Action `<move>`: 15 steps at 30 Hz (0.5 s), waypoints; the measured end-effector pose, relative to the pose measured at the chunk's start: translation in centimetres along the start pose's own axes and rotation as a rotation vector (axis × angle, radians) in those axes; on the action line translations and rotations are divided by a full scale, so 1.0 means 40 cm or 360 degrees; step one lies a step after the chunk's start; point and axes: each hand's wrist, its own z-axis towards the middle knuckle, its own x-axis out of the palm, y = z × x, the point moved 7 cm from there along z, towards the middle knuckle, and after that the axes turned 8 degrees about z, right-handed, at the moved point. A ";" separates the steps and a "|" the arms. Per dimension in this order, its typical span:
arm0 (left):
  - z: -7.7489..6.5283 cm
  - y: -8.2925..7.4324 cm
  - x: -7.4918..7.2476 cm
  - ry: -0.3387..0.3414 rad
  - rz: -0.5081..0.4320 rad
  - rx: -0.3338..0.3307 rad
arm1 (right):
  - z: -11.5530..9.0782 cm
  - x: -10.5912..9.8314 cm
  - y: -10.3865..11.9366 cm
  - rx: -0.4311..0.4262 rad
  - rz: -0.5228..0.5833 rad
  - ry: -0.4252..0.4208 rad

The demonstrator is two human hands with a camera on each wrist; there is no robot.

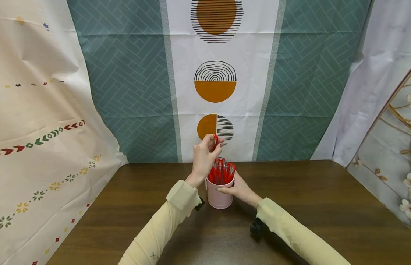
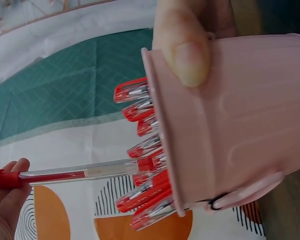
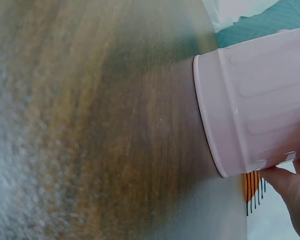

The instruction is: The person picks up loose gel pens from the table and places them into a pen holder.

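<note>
A pink pail (image 1: 220, 197) stands upright on the table, packed with several red-capped clear pens (image 1: 222, 173). Above it my left hand (image 1: 204, 156) pinches one pen (image 2: 85, 173) by its red end, between thumb and fingers. That pen has a clear barrel with a red refill; its other end is at the pail's mouth among the other pens, and whether it is inside I cannot tell. My right hand (image 1: 241, 189) grips the pail's right side near the rim, its thumb (image 2: 190, 62) across the front. The right wrist view shows the pail's lower wall (image 3: 270, 95).
The dark wooden table (image 1: 142, 221) runs under both forearms. A green and white patterned cloth (image 1: 132, 73) hangs behind it. Patterned cloths hang at the left (image 1: 36, 129) and right (image 1: 390, 165) sides. The pail's wire handle (image 2: 250, 192) hangs along its side.
</note>
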 end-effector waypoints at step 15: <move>-0.034 0.052 0.048 0.0114 0.0004 -0.0114 | 0.003 -0.004 -0.006 0.0031 -0.0022 -0.0026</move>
